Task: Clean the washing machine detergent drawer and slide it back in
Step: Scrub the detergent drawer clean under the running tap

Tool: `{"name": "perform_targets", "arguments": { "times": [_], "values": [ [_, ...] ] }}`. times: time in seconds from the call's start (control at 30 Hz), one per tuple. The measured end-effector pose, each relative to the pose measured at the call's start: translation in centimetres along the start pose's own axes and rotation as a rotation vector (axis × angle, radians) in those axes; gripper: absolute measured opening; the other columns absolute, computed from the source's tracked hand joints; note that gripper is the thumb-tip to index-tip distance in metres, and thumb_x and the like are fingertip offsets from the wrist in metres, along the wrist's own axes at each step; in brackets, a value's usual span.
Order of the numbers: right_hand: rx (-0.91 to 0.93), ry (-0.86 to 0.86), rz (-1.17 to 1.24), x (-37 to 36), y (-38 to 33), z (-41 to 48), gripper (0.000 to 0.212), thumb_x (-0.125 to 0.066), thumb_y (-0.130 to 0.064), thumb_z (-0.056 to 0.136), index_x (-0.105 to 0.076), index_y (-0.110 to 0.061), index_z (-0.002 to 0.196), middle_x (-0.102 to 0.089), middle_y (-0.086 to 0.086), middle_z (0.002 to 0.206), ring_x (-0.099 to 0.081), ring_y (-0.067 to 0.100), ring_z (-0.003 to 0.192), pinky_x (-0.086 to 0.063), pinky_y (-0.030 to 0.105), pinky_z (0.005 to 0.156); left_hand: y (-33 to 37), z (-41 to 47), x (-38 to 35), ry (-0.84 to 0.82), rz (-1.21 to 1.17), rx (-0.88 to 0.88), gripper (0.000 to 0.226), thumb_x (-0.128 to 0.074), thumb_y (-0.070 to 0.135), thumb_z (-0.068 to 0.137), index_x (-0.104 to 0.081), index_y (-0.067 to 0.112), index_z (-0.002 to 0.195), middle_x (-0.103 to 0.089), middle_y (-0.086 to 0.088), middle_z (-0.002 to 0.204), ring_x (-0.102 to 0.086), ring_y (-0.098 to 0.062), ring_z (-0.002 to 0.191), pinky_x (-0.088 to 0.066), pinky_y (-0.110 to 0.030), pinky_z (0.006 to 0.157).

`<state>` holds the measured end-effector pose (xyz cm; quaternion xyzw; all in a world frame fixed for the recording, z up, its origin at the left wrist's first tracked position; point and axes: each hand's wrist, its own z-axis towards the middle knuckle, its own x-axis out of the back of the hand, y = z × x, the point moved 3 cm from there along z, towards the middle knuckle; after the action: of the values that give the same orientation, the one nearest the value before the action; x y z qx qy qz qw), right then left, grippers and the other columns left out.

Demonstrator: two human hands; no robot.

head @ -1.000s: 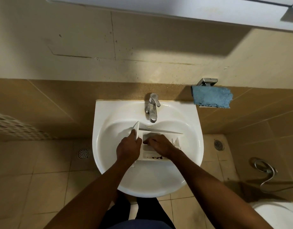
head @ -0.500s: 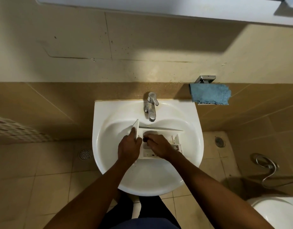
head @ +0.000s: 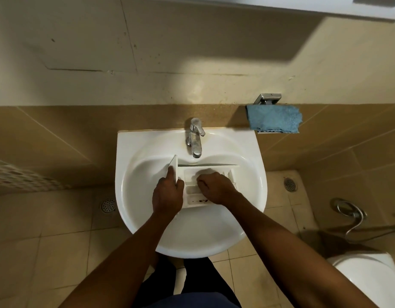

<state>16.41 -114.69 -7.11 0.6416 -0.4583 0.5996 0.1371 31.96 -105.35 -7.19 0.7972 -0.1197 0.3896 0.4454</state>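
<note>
The white detergent drawer [head: 192,191] lies in the sink basin [head: 192,247] under the faucet [head: 195,141], compartments facing up. Dark specks show in its nearest compartment. My left hand [head: 168,194] grips the drawer's left end at the upright front panel, thumb along the panel. My right hand [head: 214,186] is down inside the middle compartments with curled fingers. Its fingertips are hidden, so whether it holds anything is unclear. No water is seen running.
A blue cloth [head: 274,118] hangs on a wall holder to the right of the sink. A toilet [head: 370,278] and a spray hose [head: 352,214] are at the lower right. Floor drains [head: 108,205] sit on the tiles. A perforated basket [head: 18,176] is at the left.
My right hand has shifted slightly toward the back inside the drawer compartments. My left hand keeps the same hold, and the drawer stays in place.
</note>
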Motion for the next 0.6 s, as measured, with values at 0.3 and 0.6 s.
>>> {"name": "perform_targets", "arguments": {
  "times": [0.3,0.6],
  "values": [
    [0.098,-0.115,0.250,0.3,-0.5,1.3,0.022,-0.052,-0.010,0.095,-0.073,-0.013,0.100,-0.074,0.002,0.102,-0.065,0.018,0.093,-0.048,0.027,0.080,0.4,0.1,0.4,-0.042,0.100,0.006,0.061,-0.042,0.039,0.106,-0.026,0.018,0.162,-0.064,-0.019,0.121,-0.064,-0.035,0.109,-0.051,-0.044,0.090],
    [-0.379,0.085,0.998,4.9,0.2,4.8,0.022,-0.056,0.000,0.093,-0.077,-0.001,0.094,-0.078,0.016,0.087,-0.076,0.028,0.081,-0.064,0.043,0.082,0.5,-0.1,0.1,-0.038,0.121,0.001,0.061,-0.041,0.038,0.107,-0.026,0.018,0.162,-0.064,-0.019,0.121,-0.064,-0.035,0.109,-0.051,-0.043,0.090]
  ]
}}
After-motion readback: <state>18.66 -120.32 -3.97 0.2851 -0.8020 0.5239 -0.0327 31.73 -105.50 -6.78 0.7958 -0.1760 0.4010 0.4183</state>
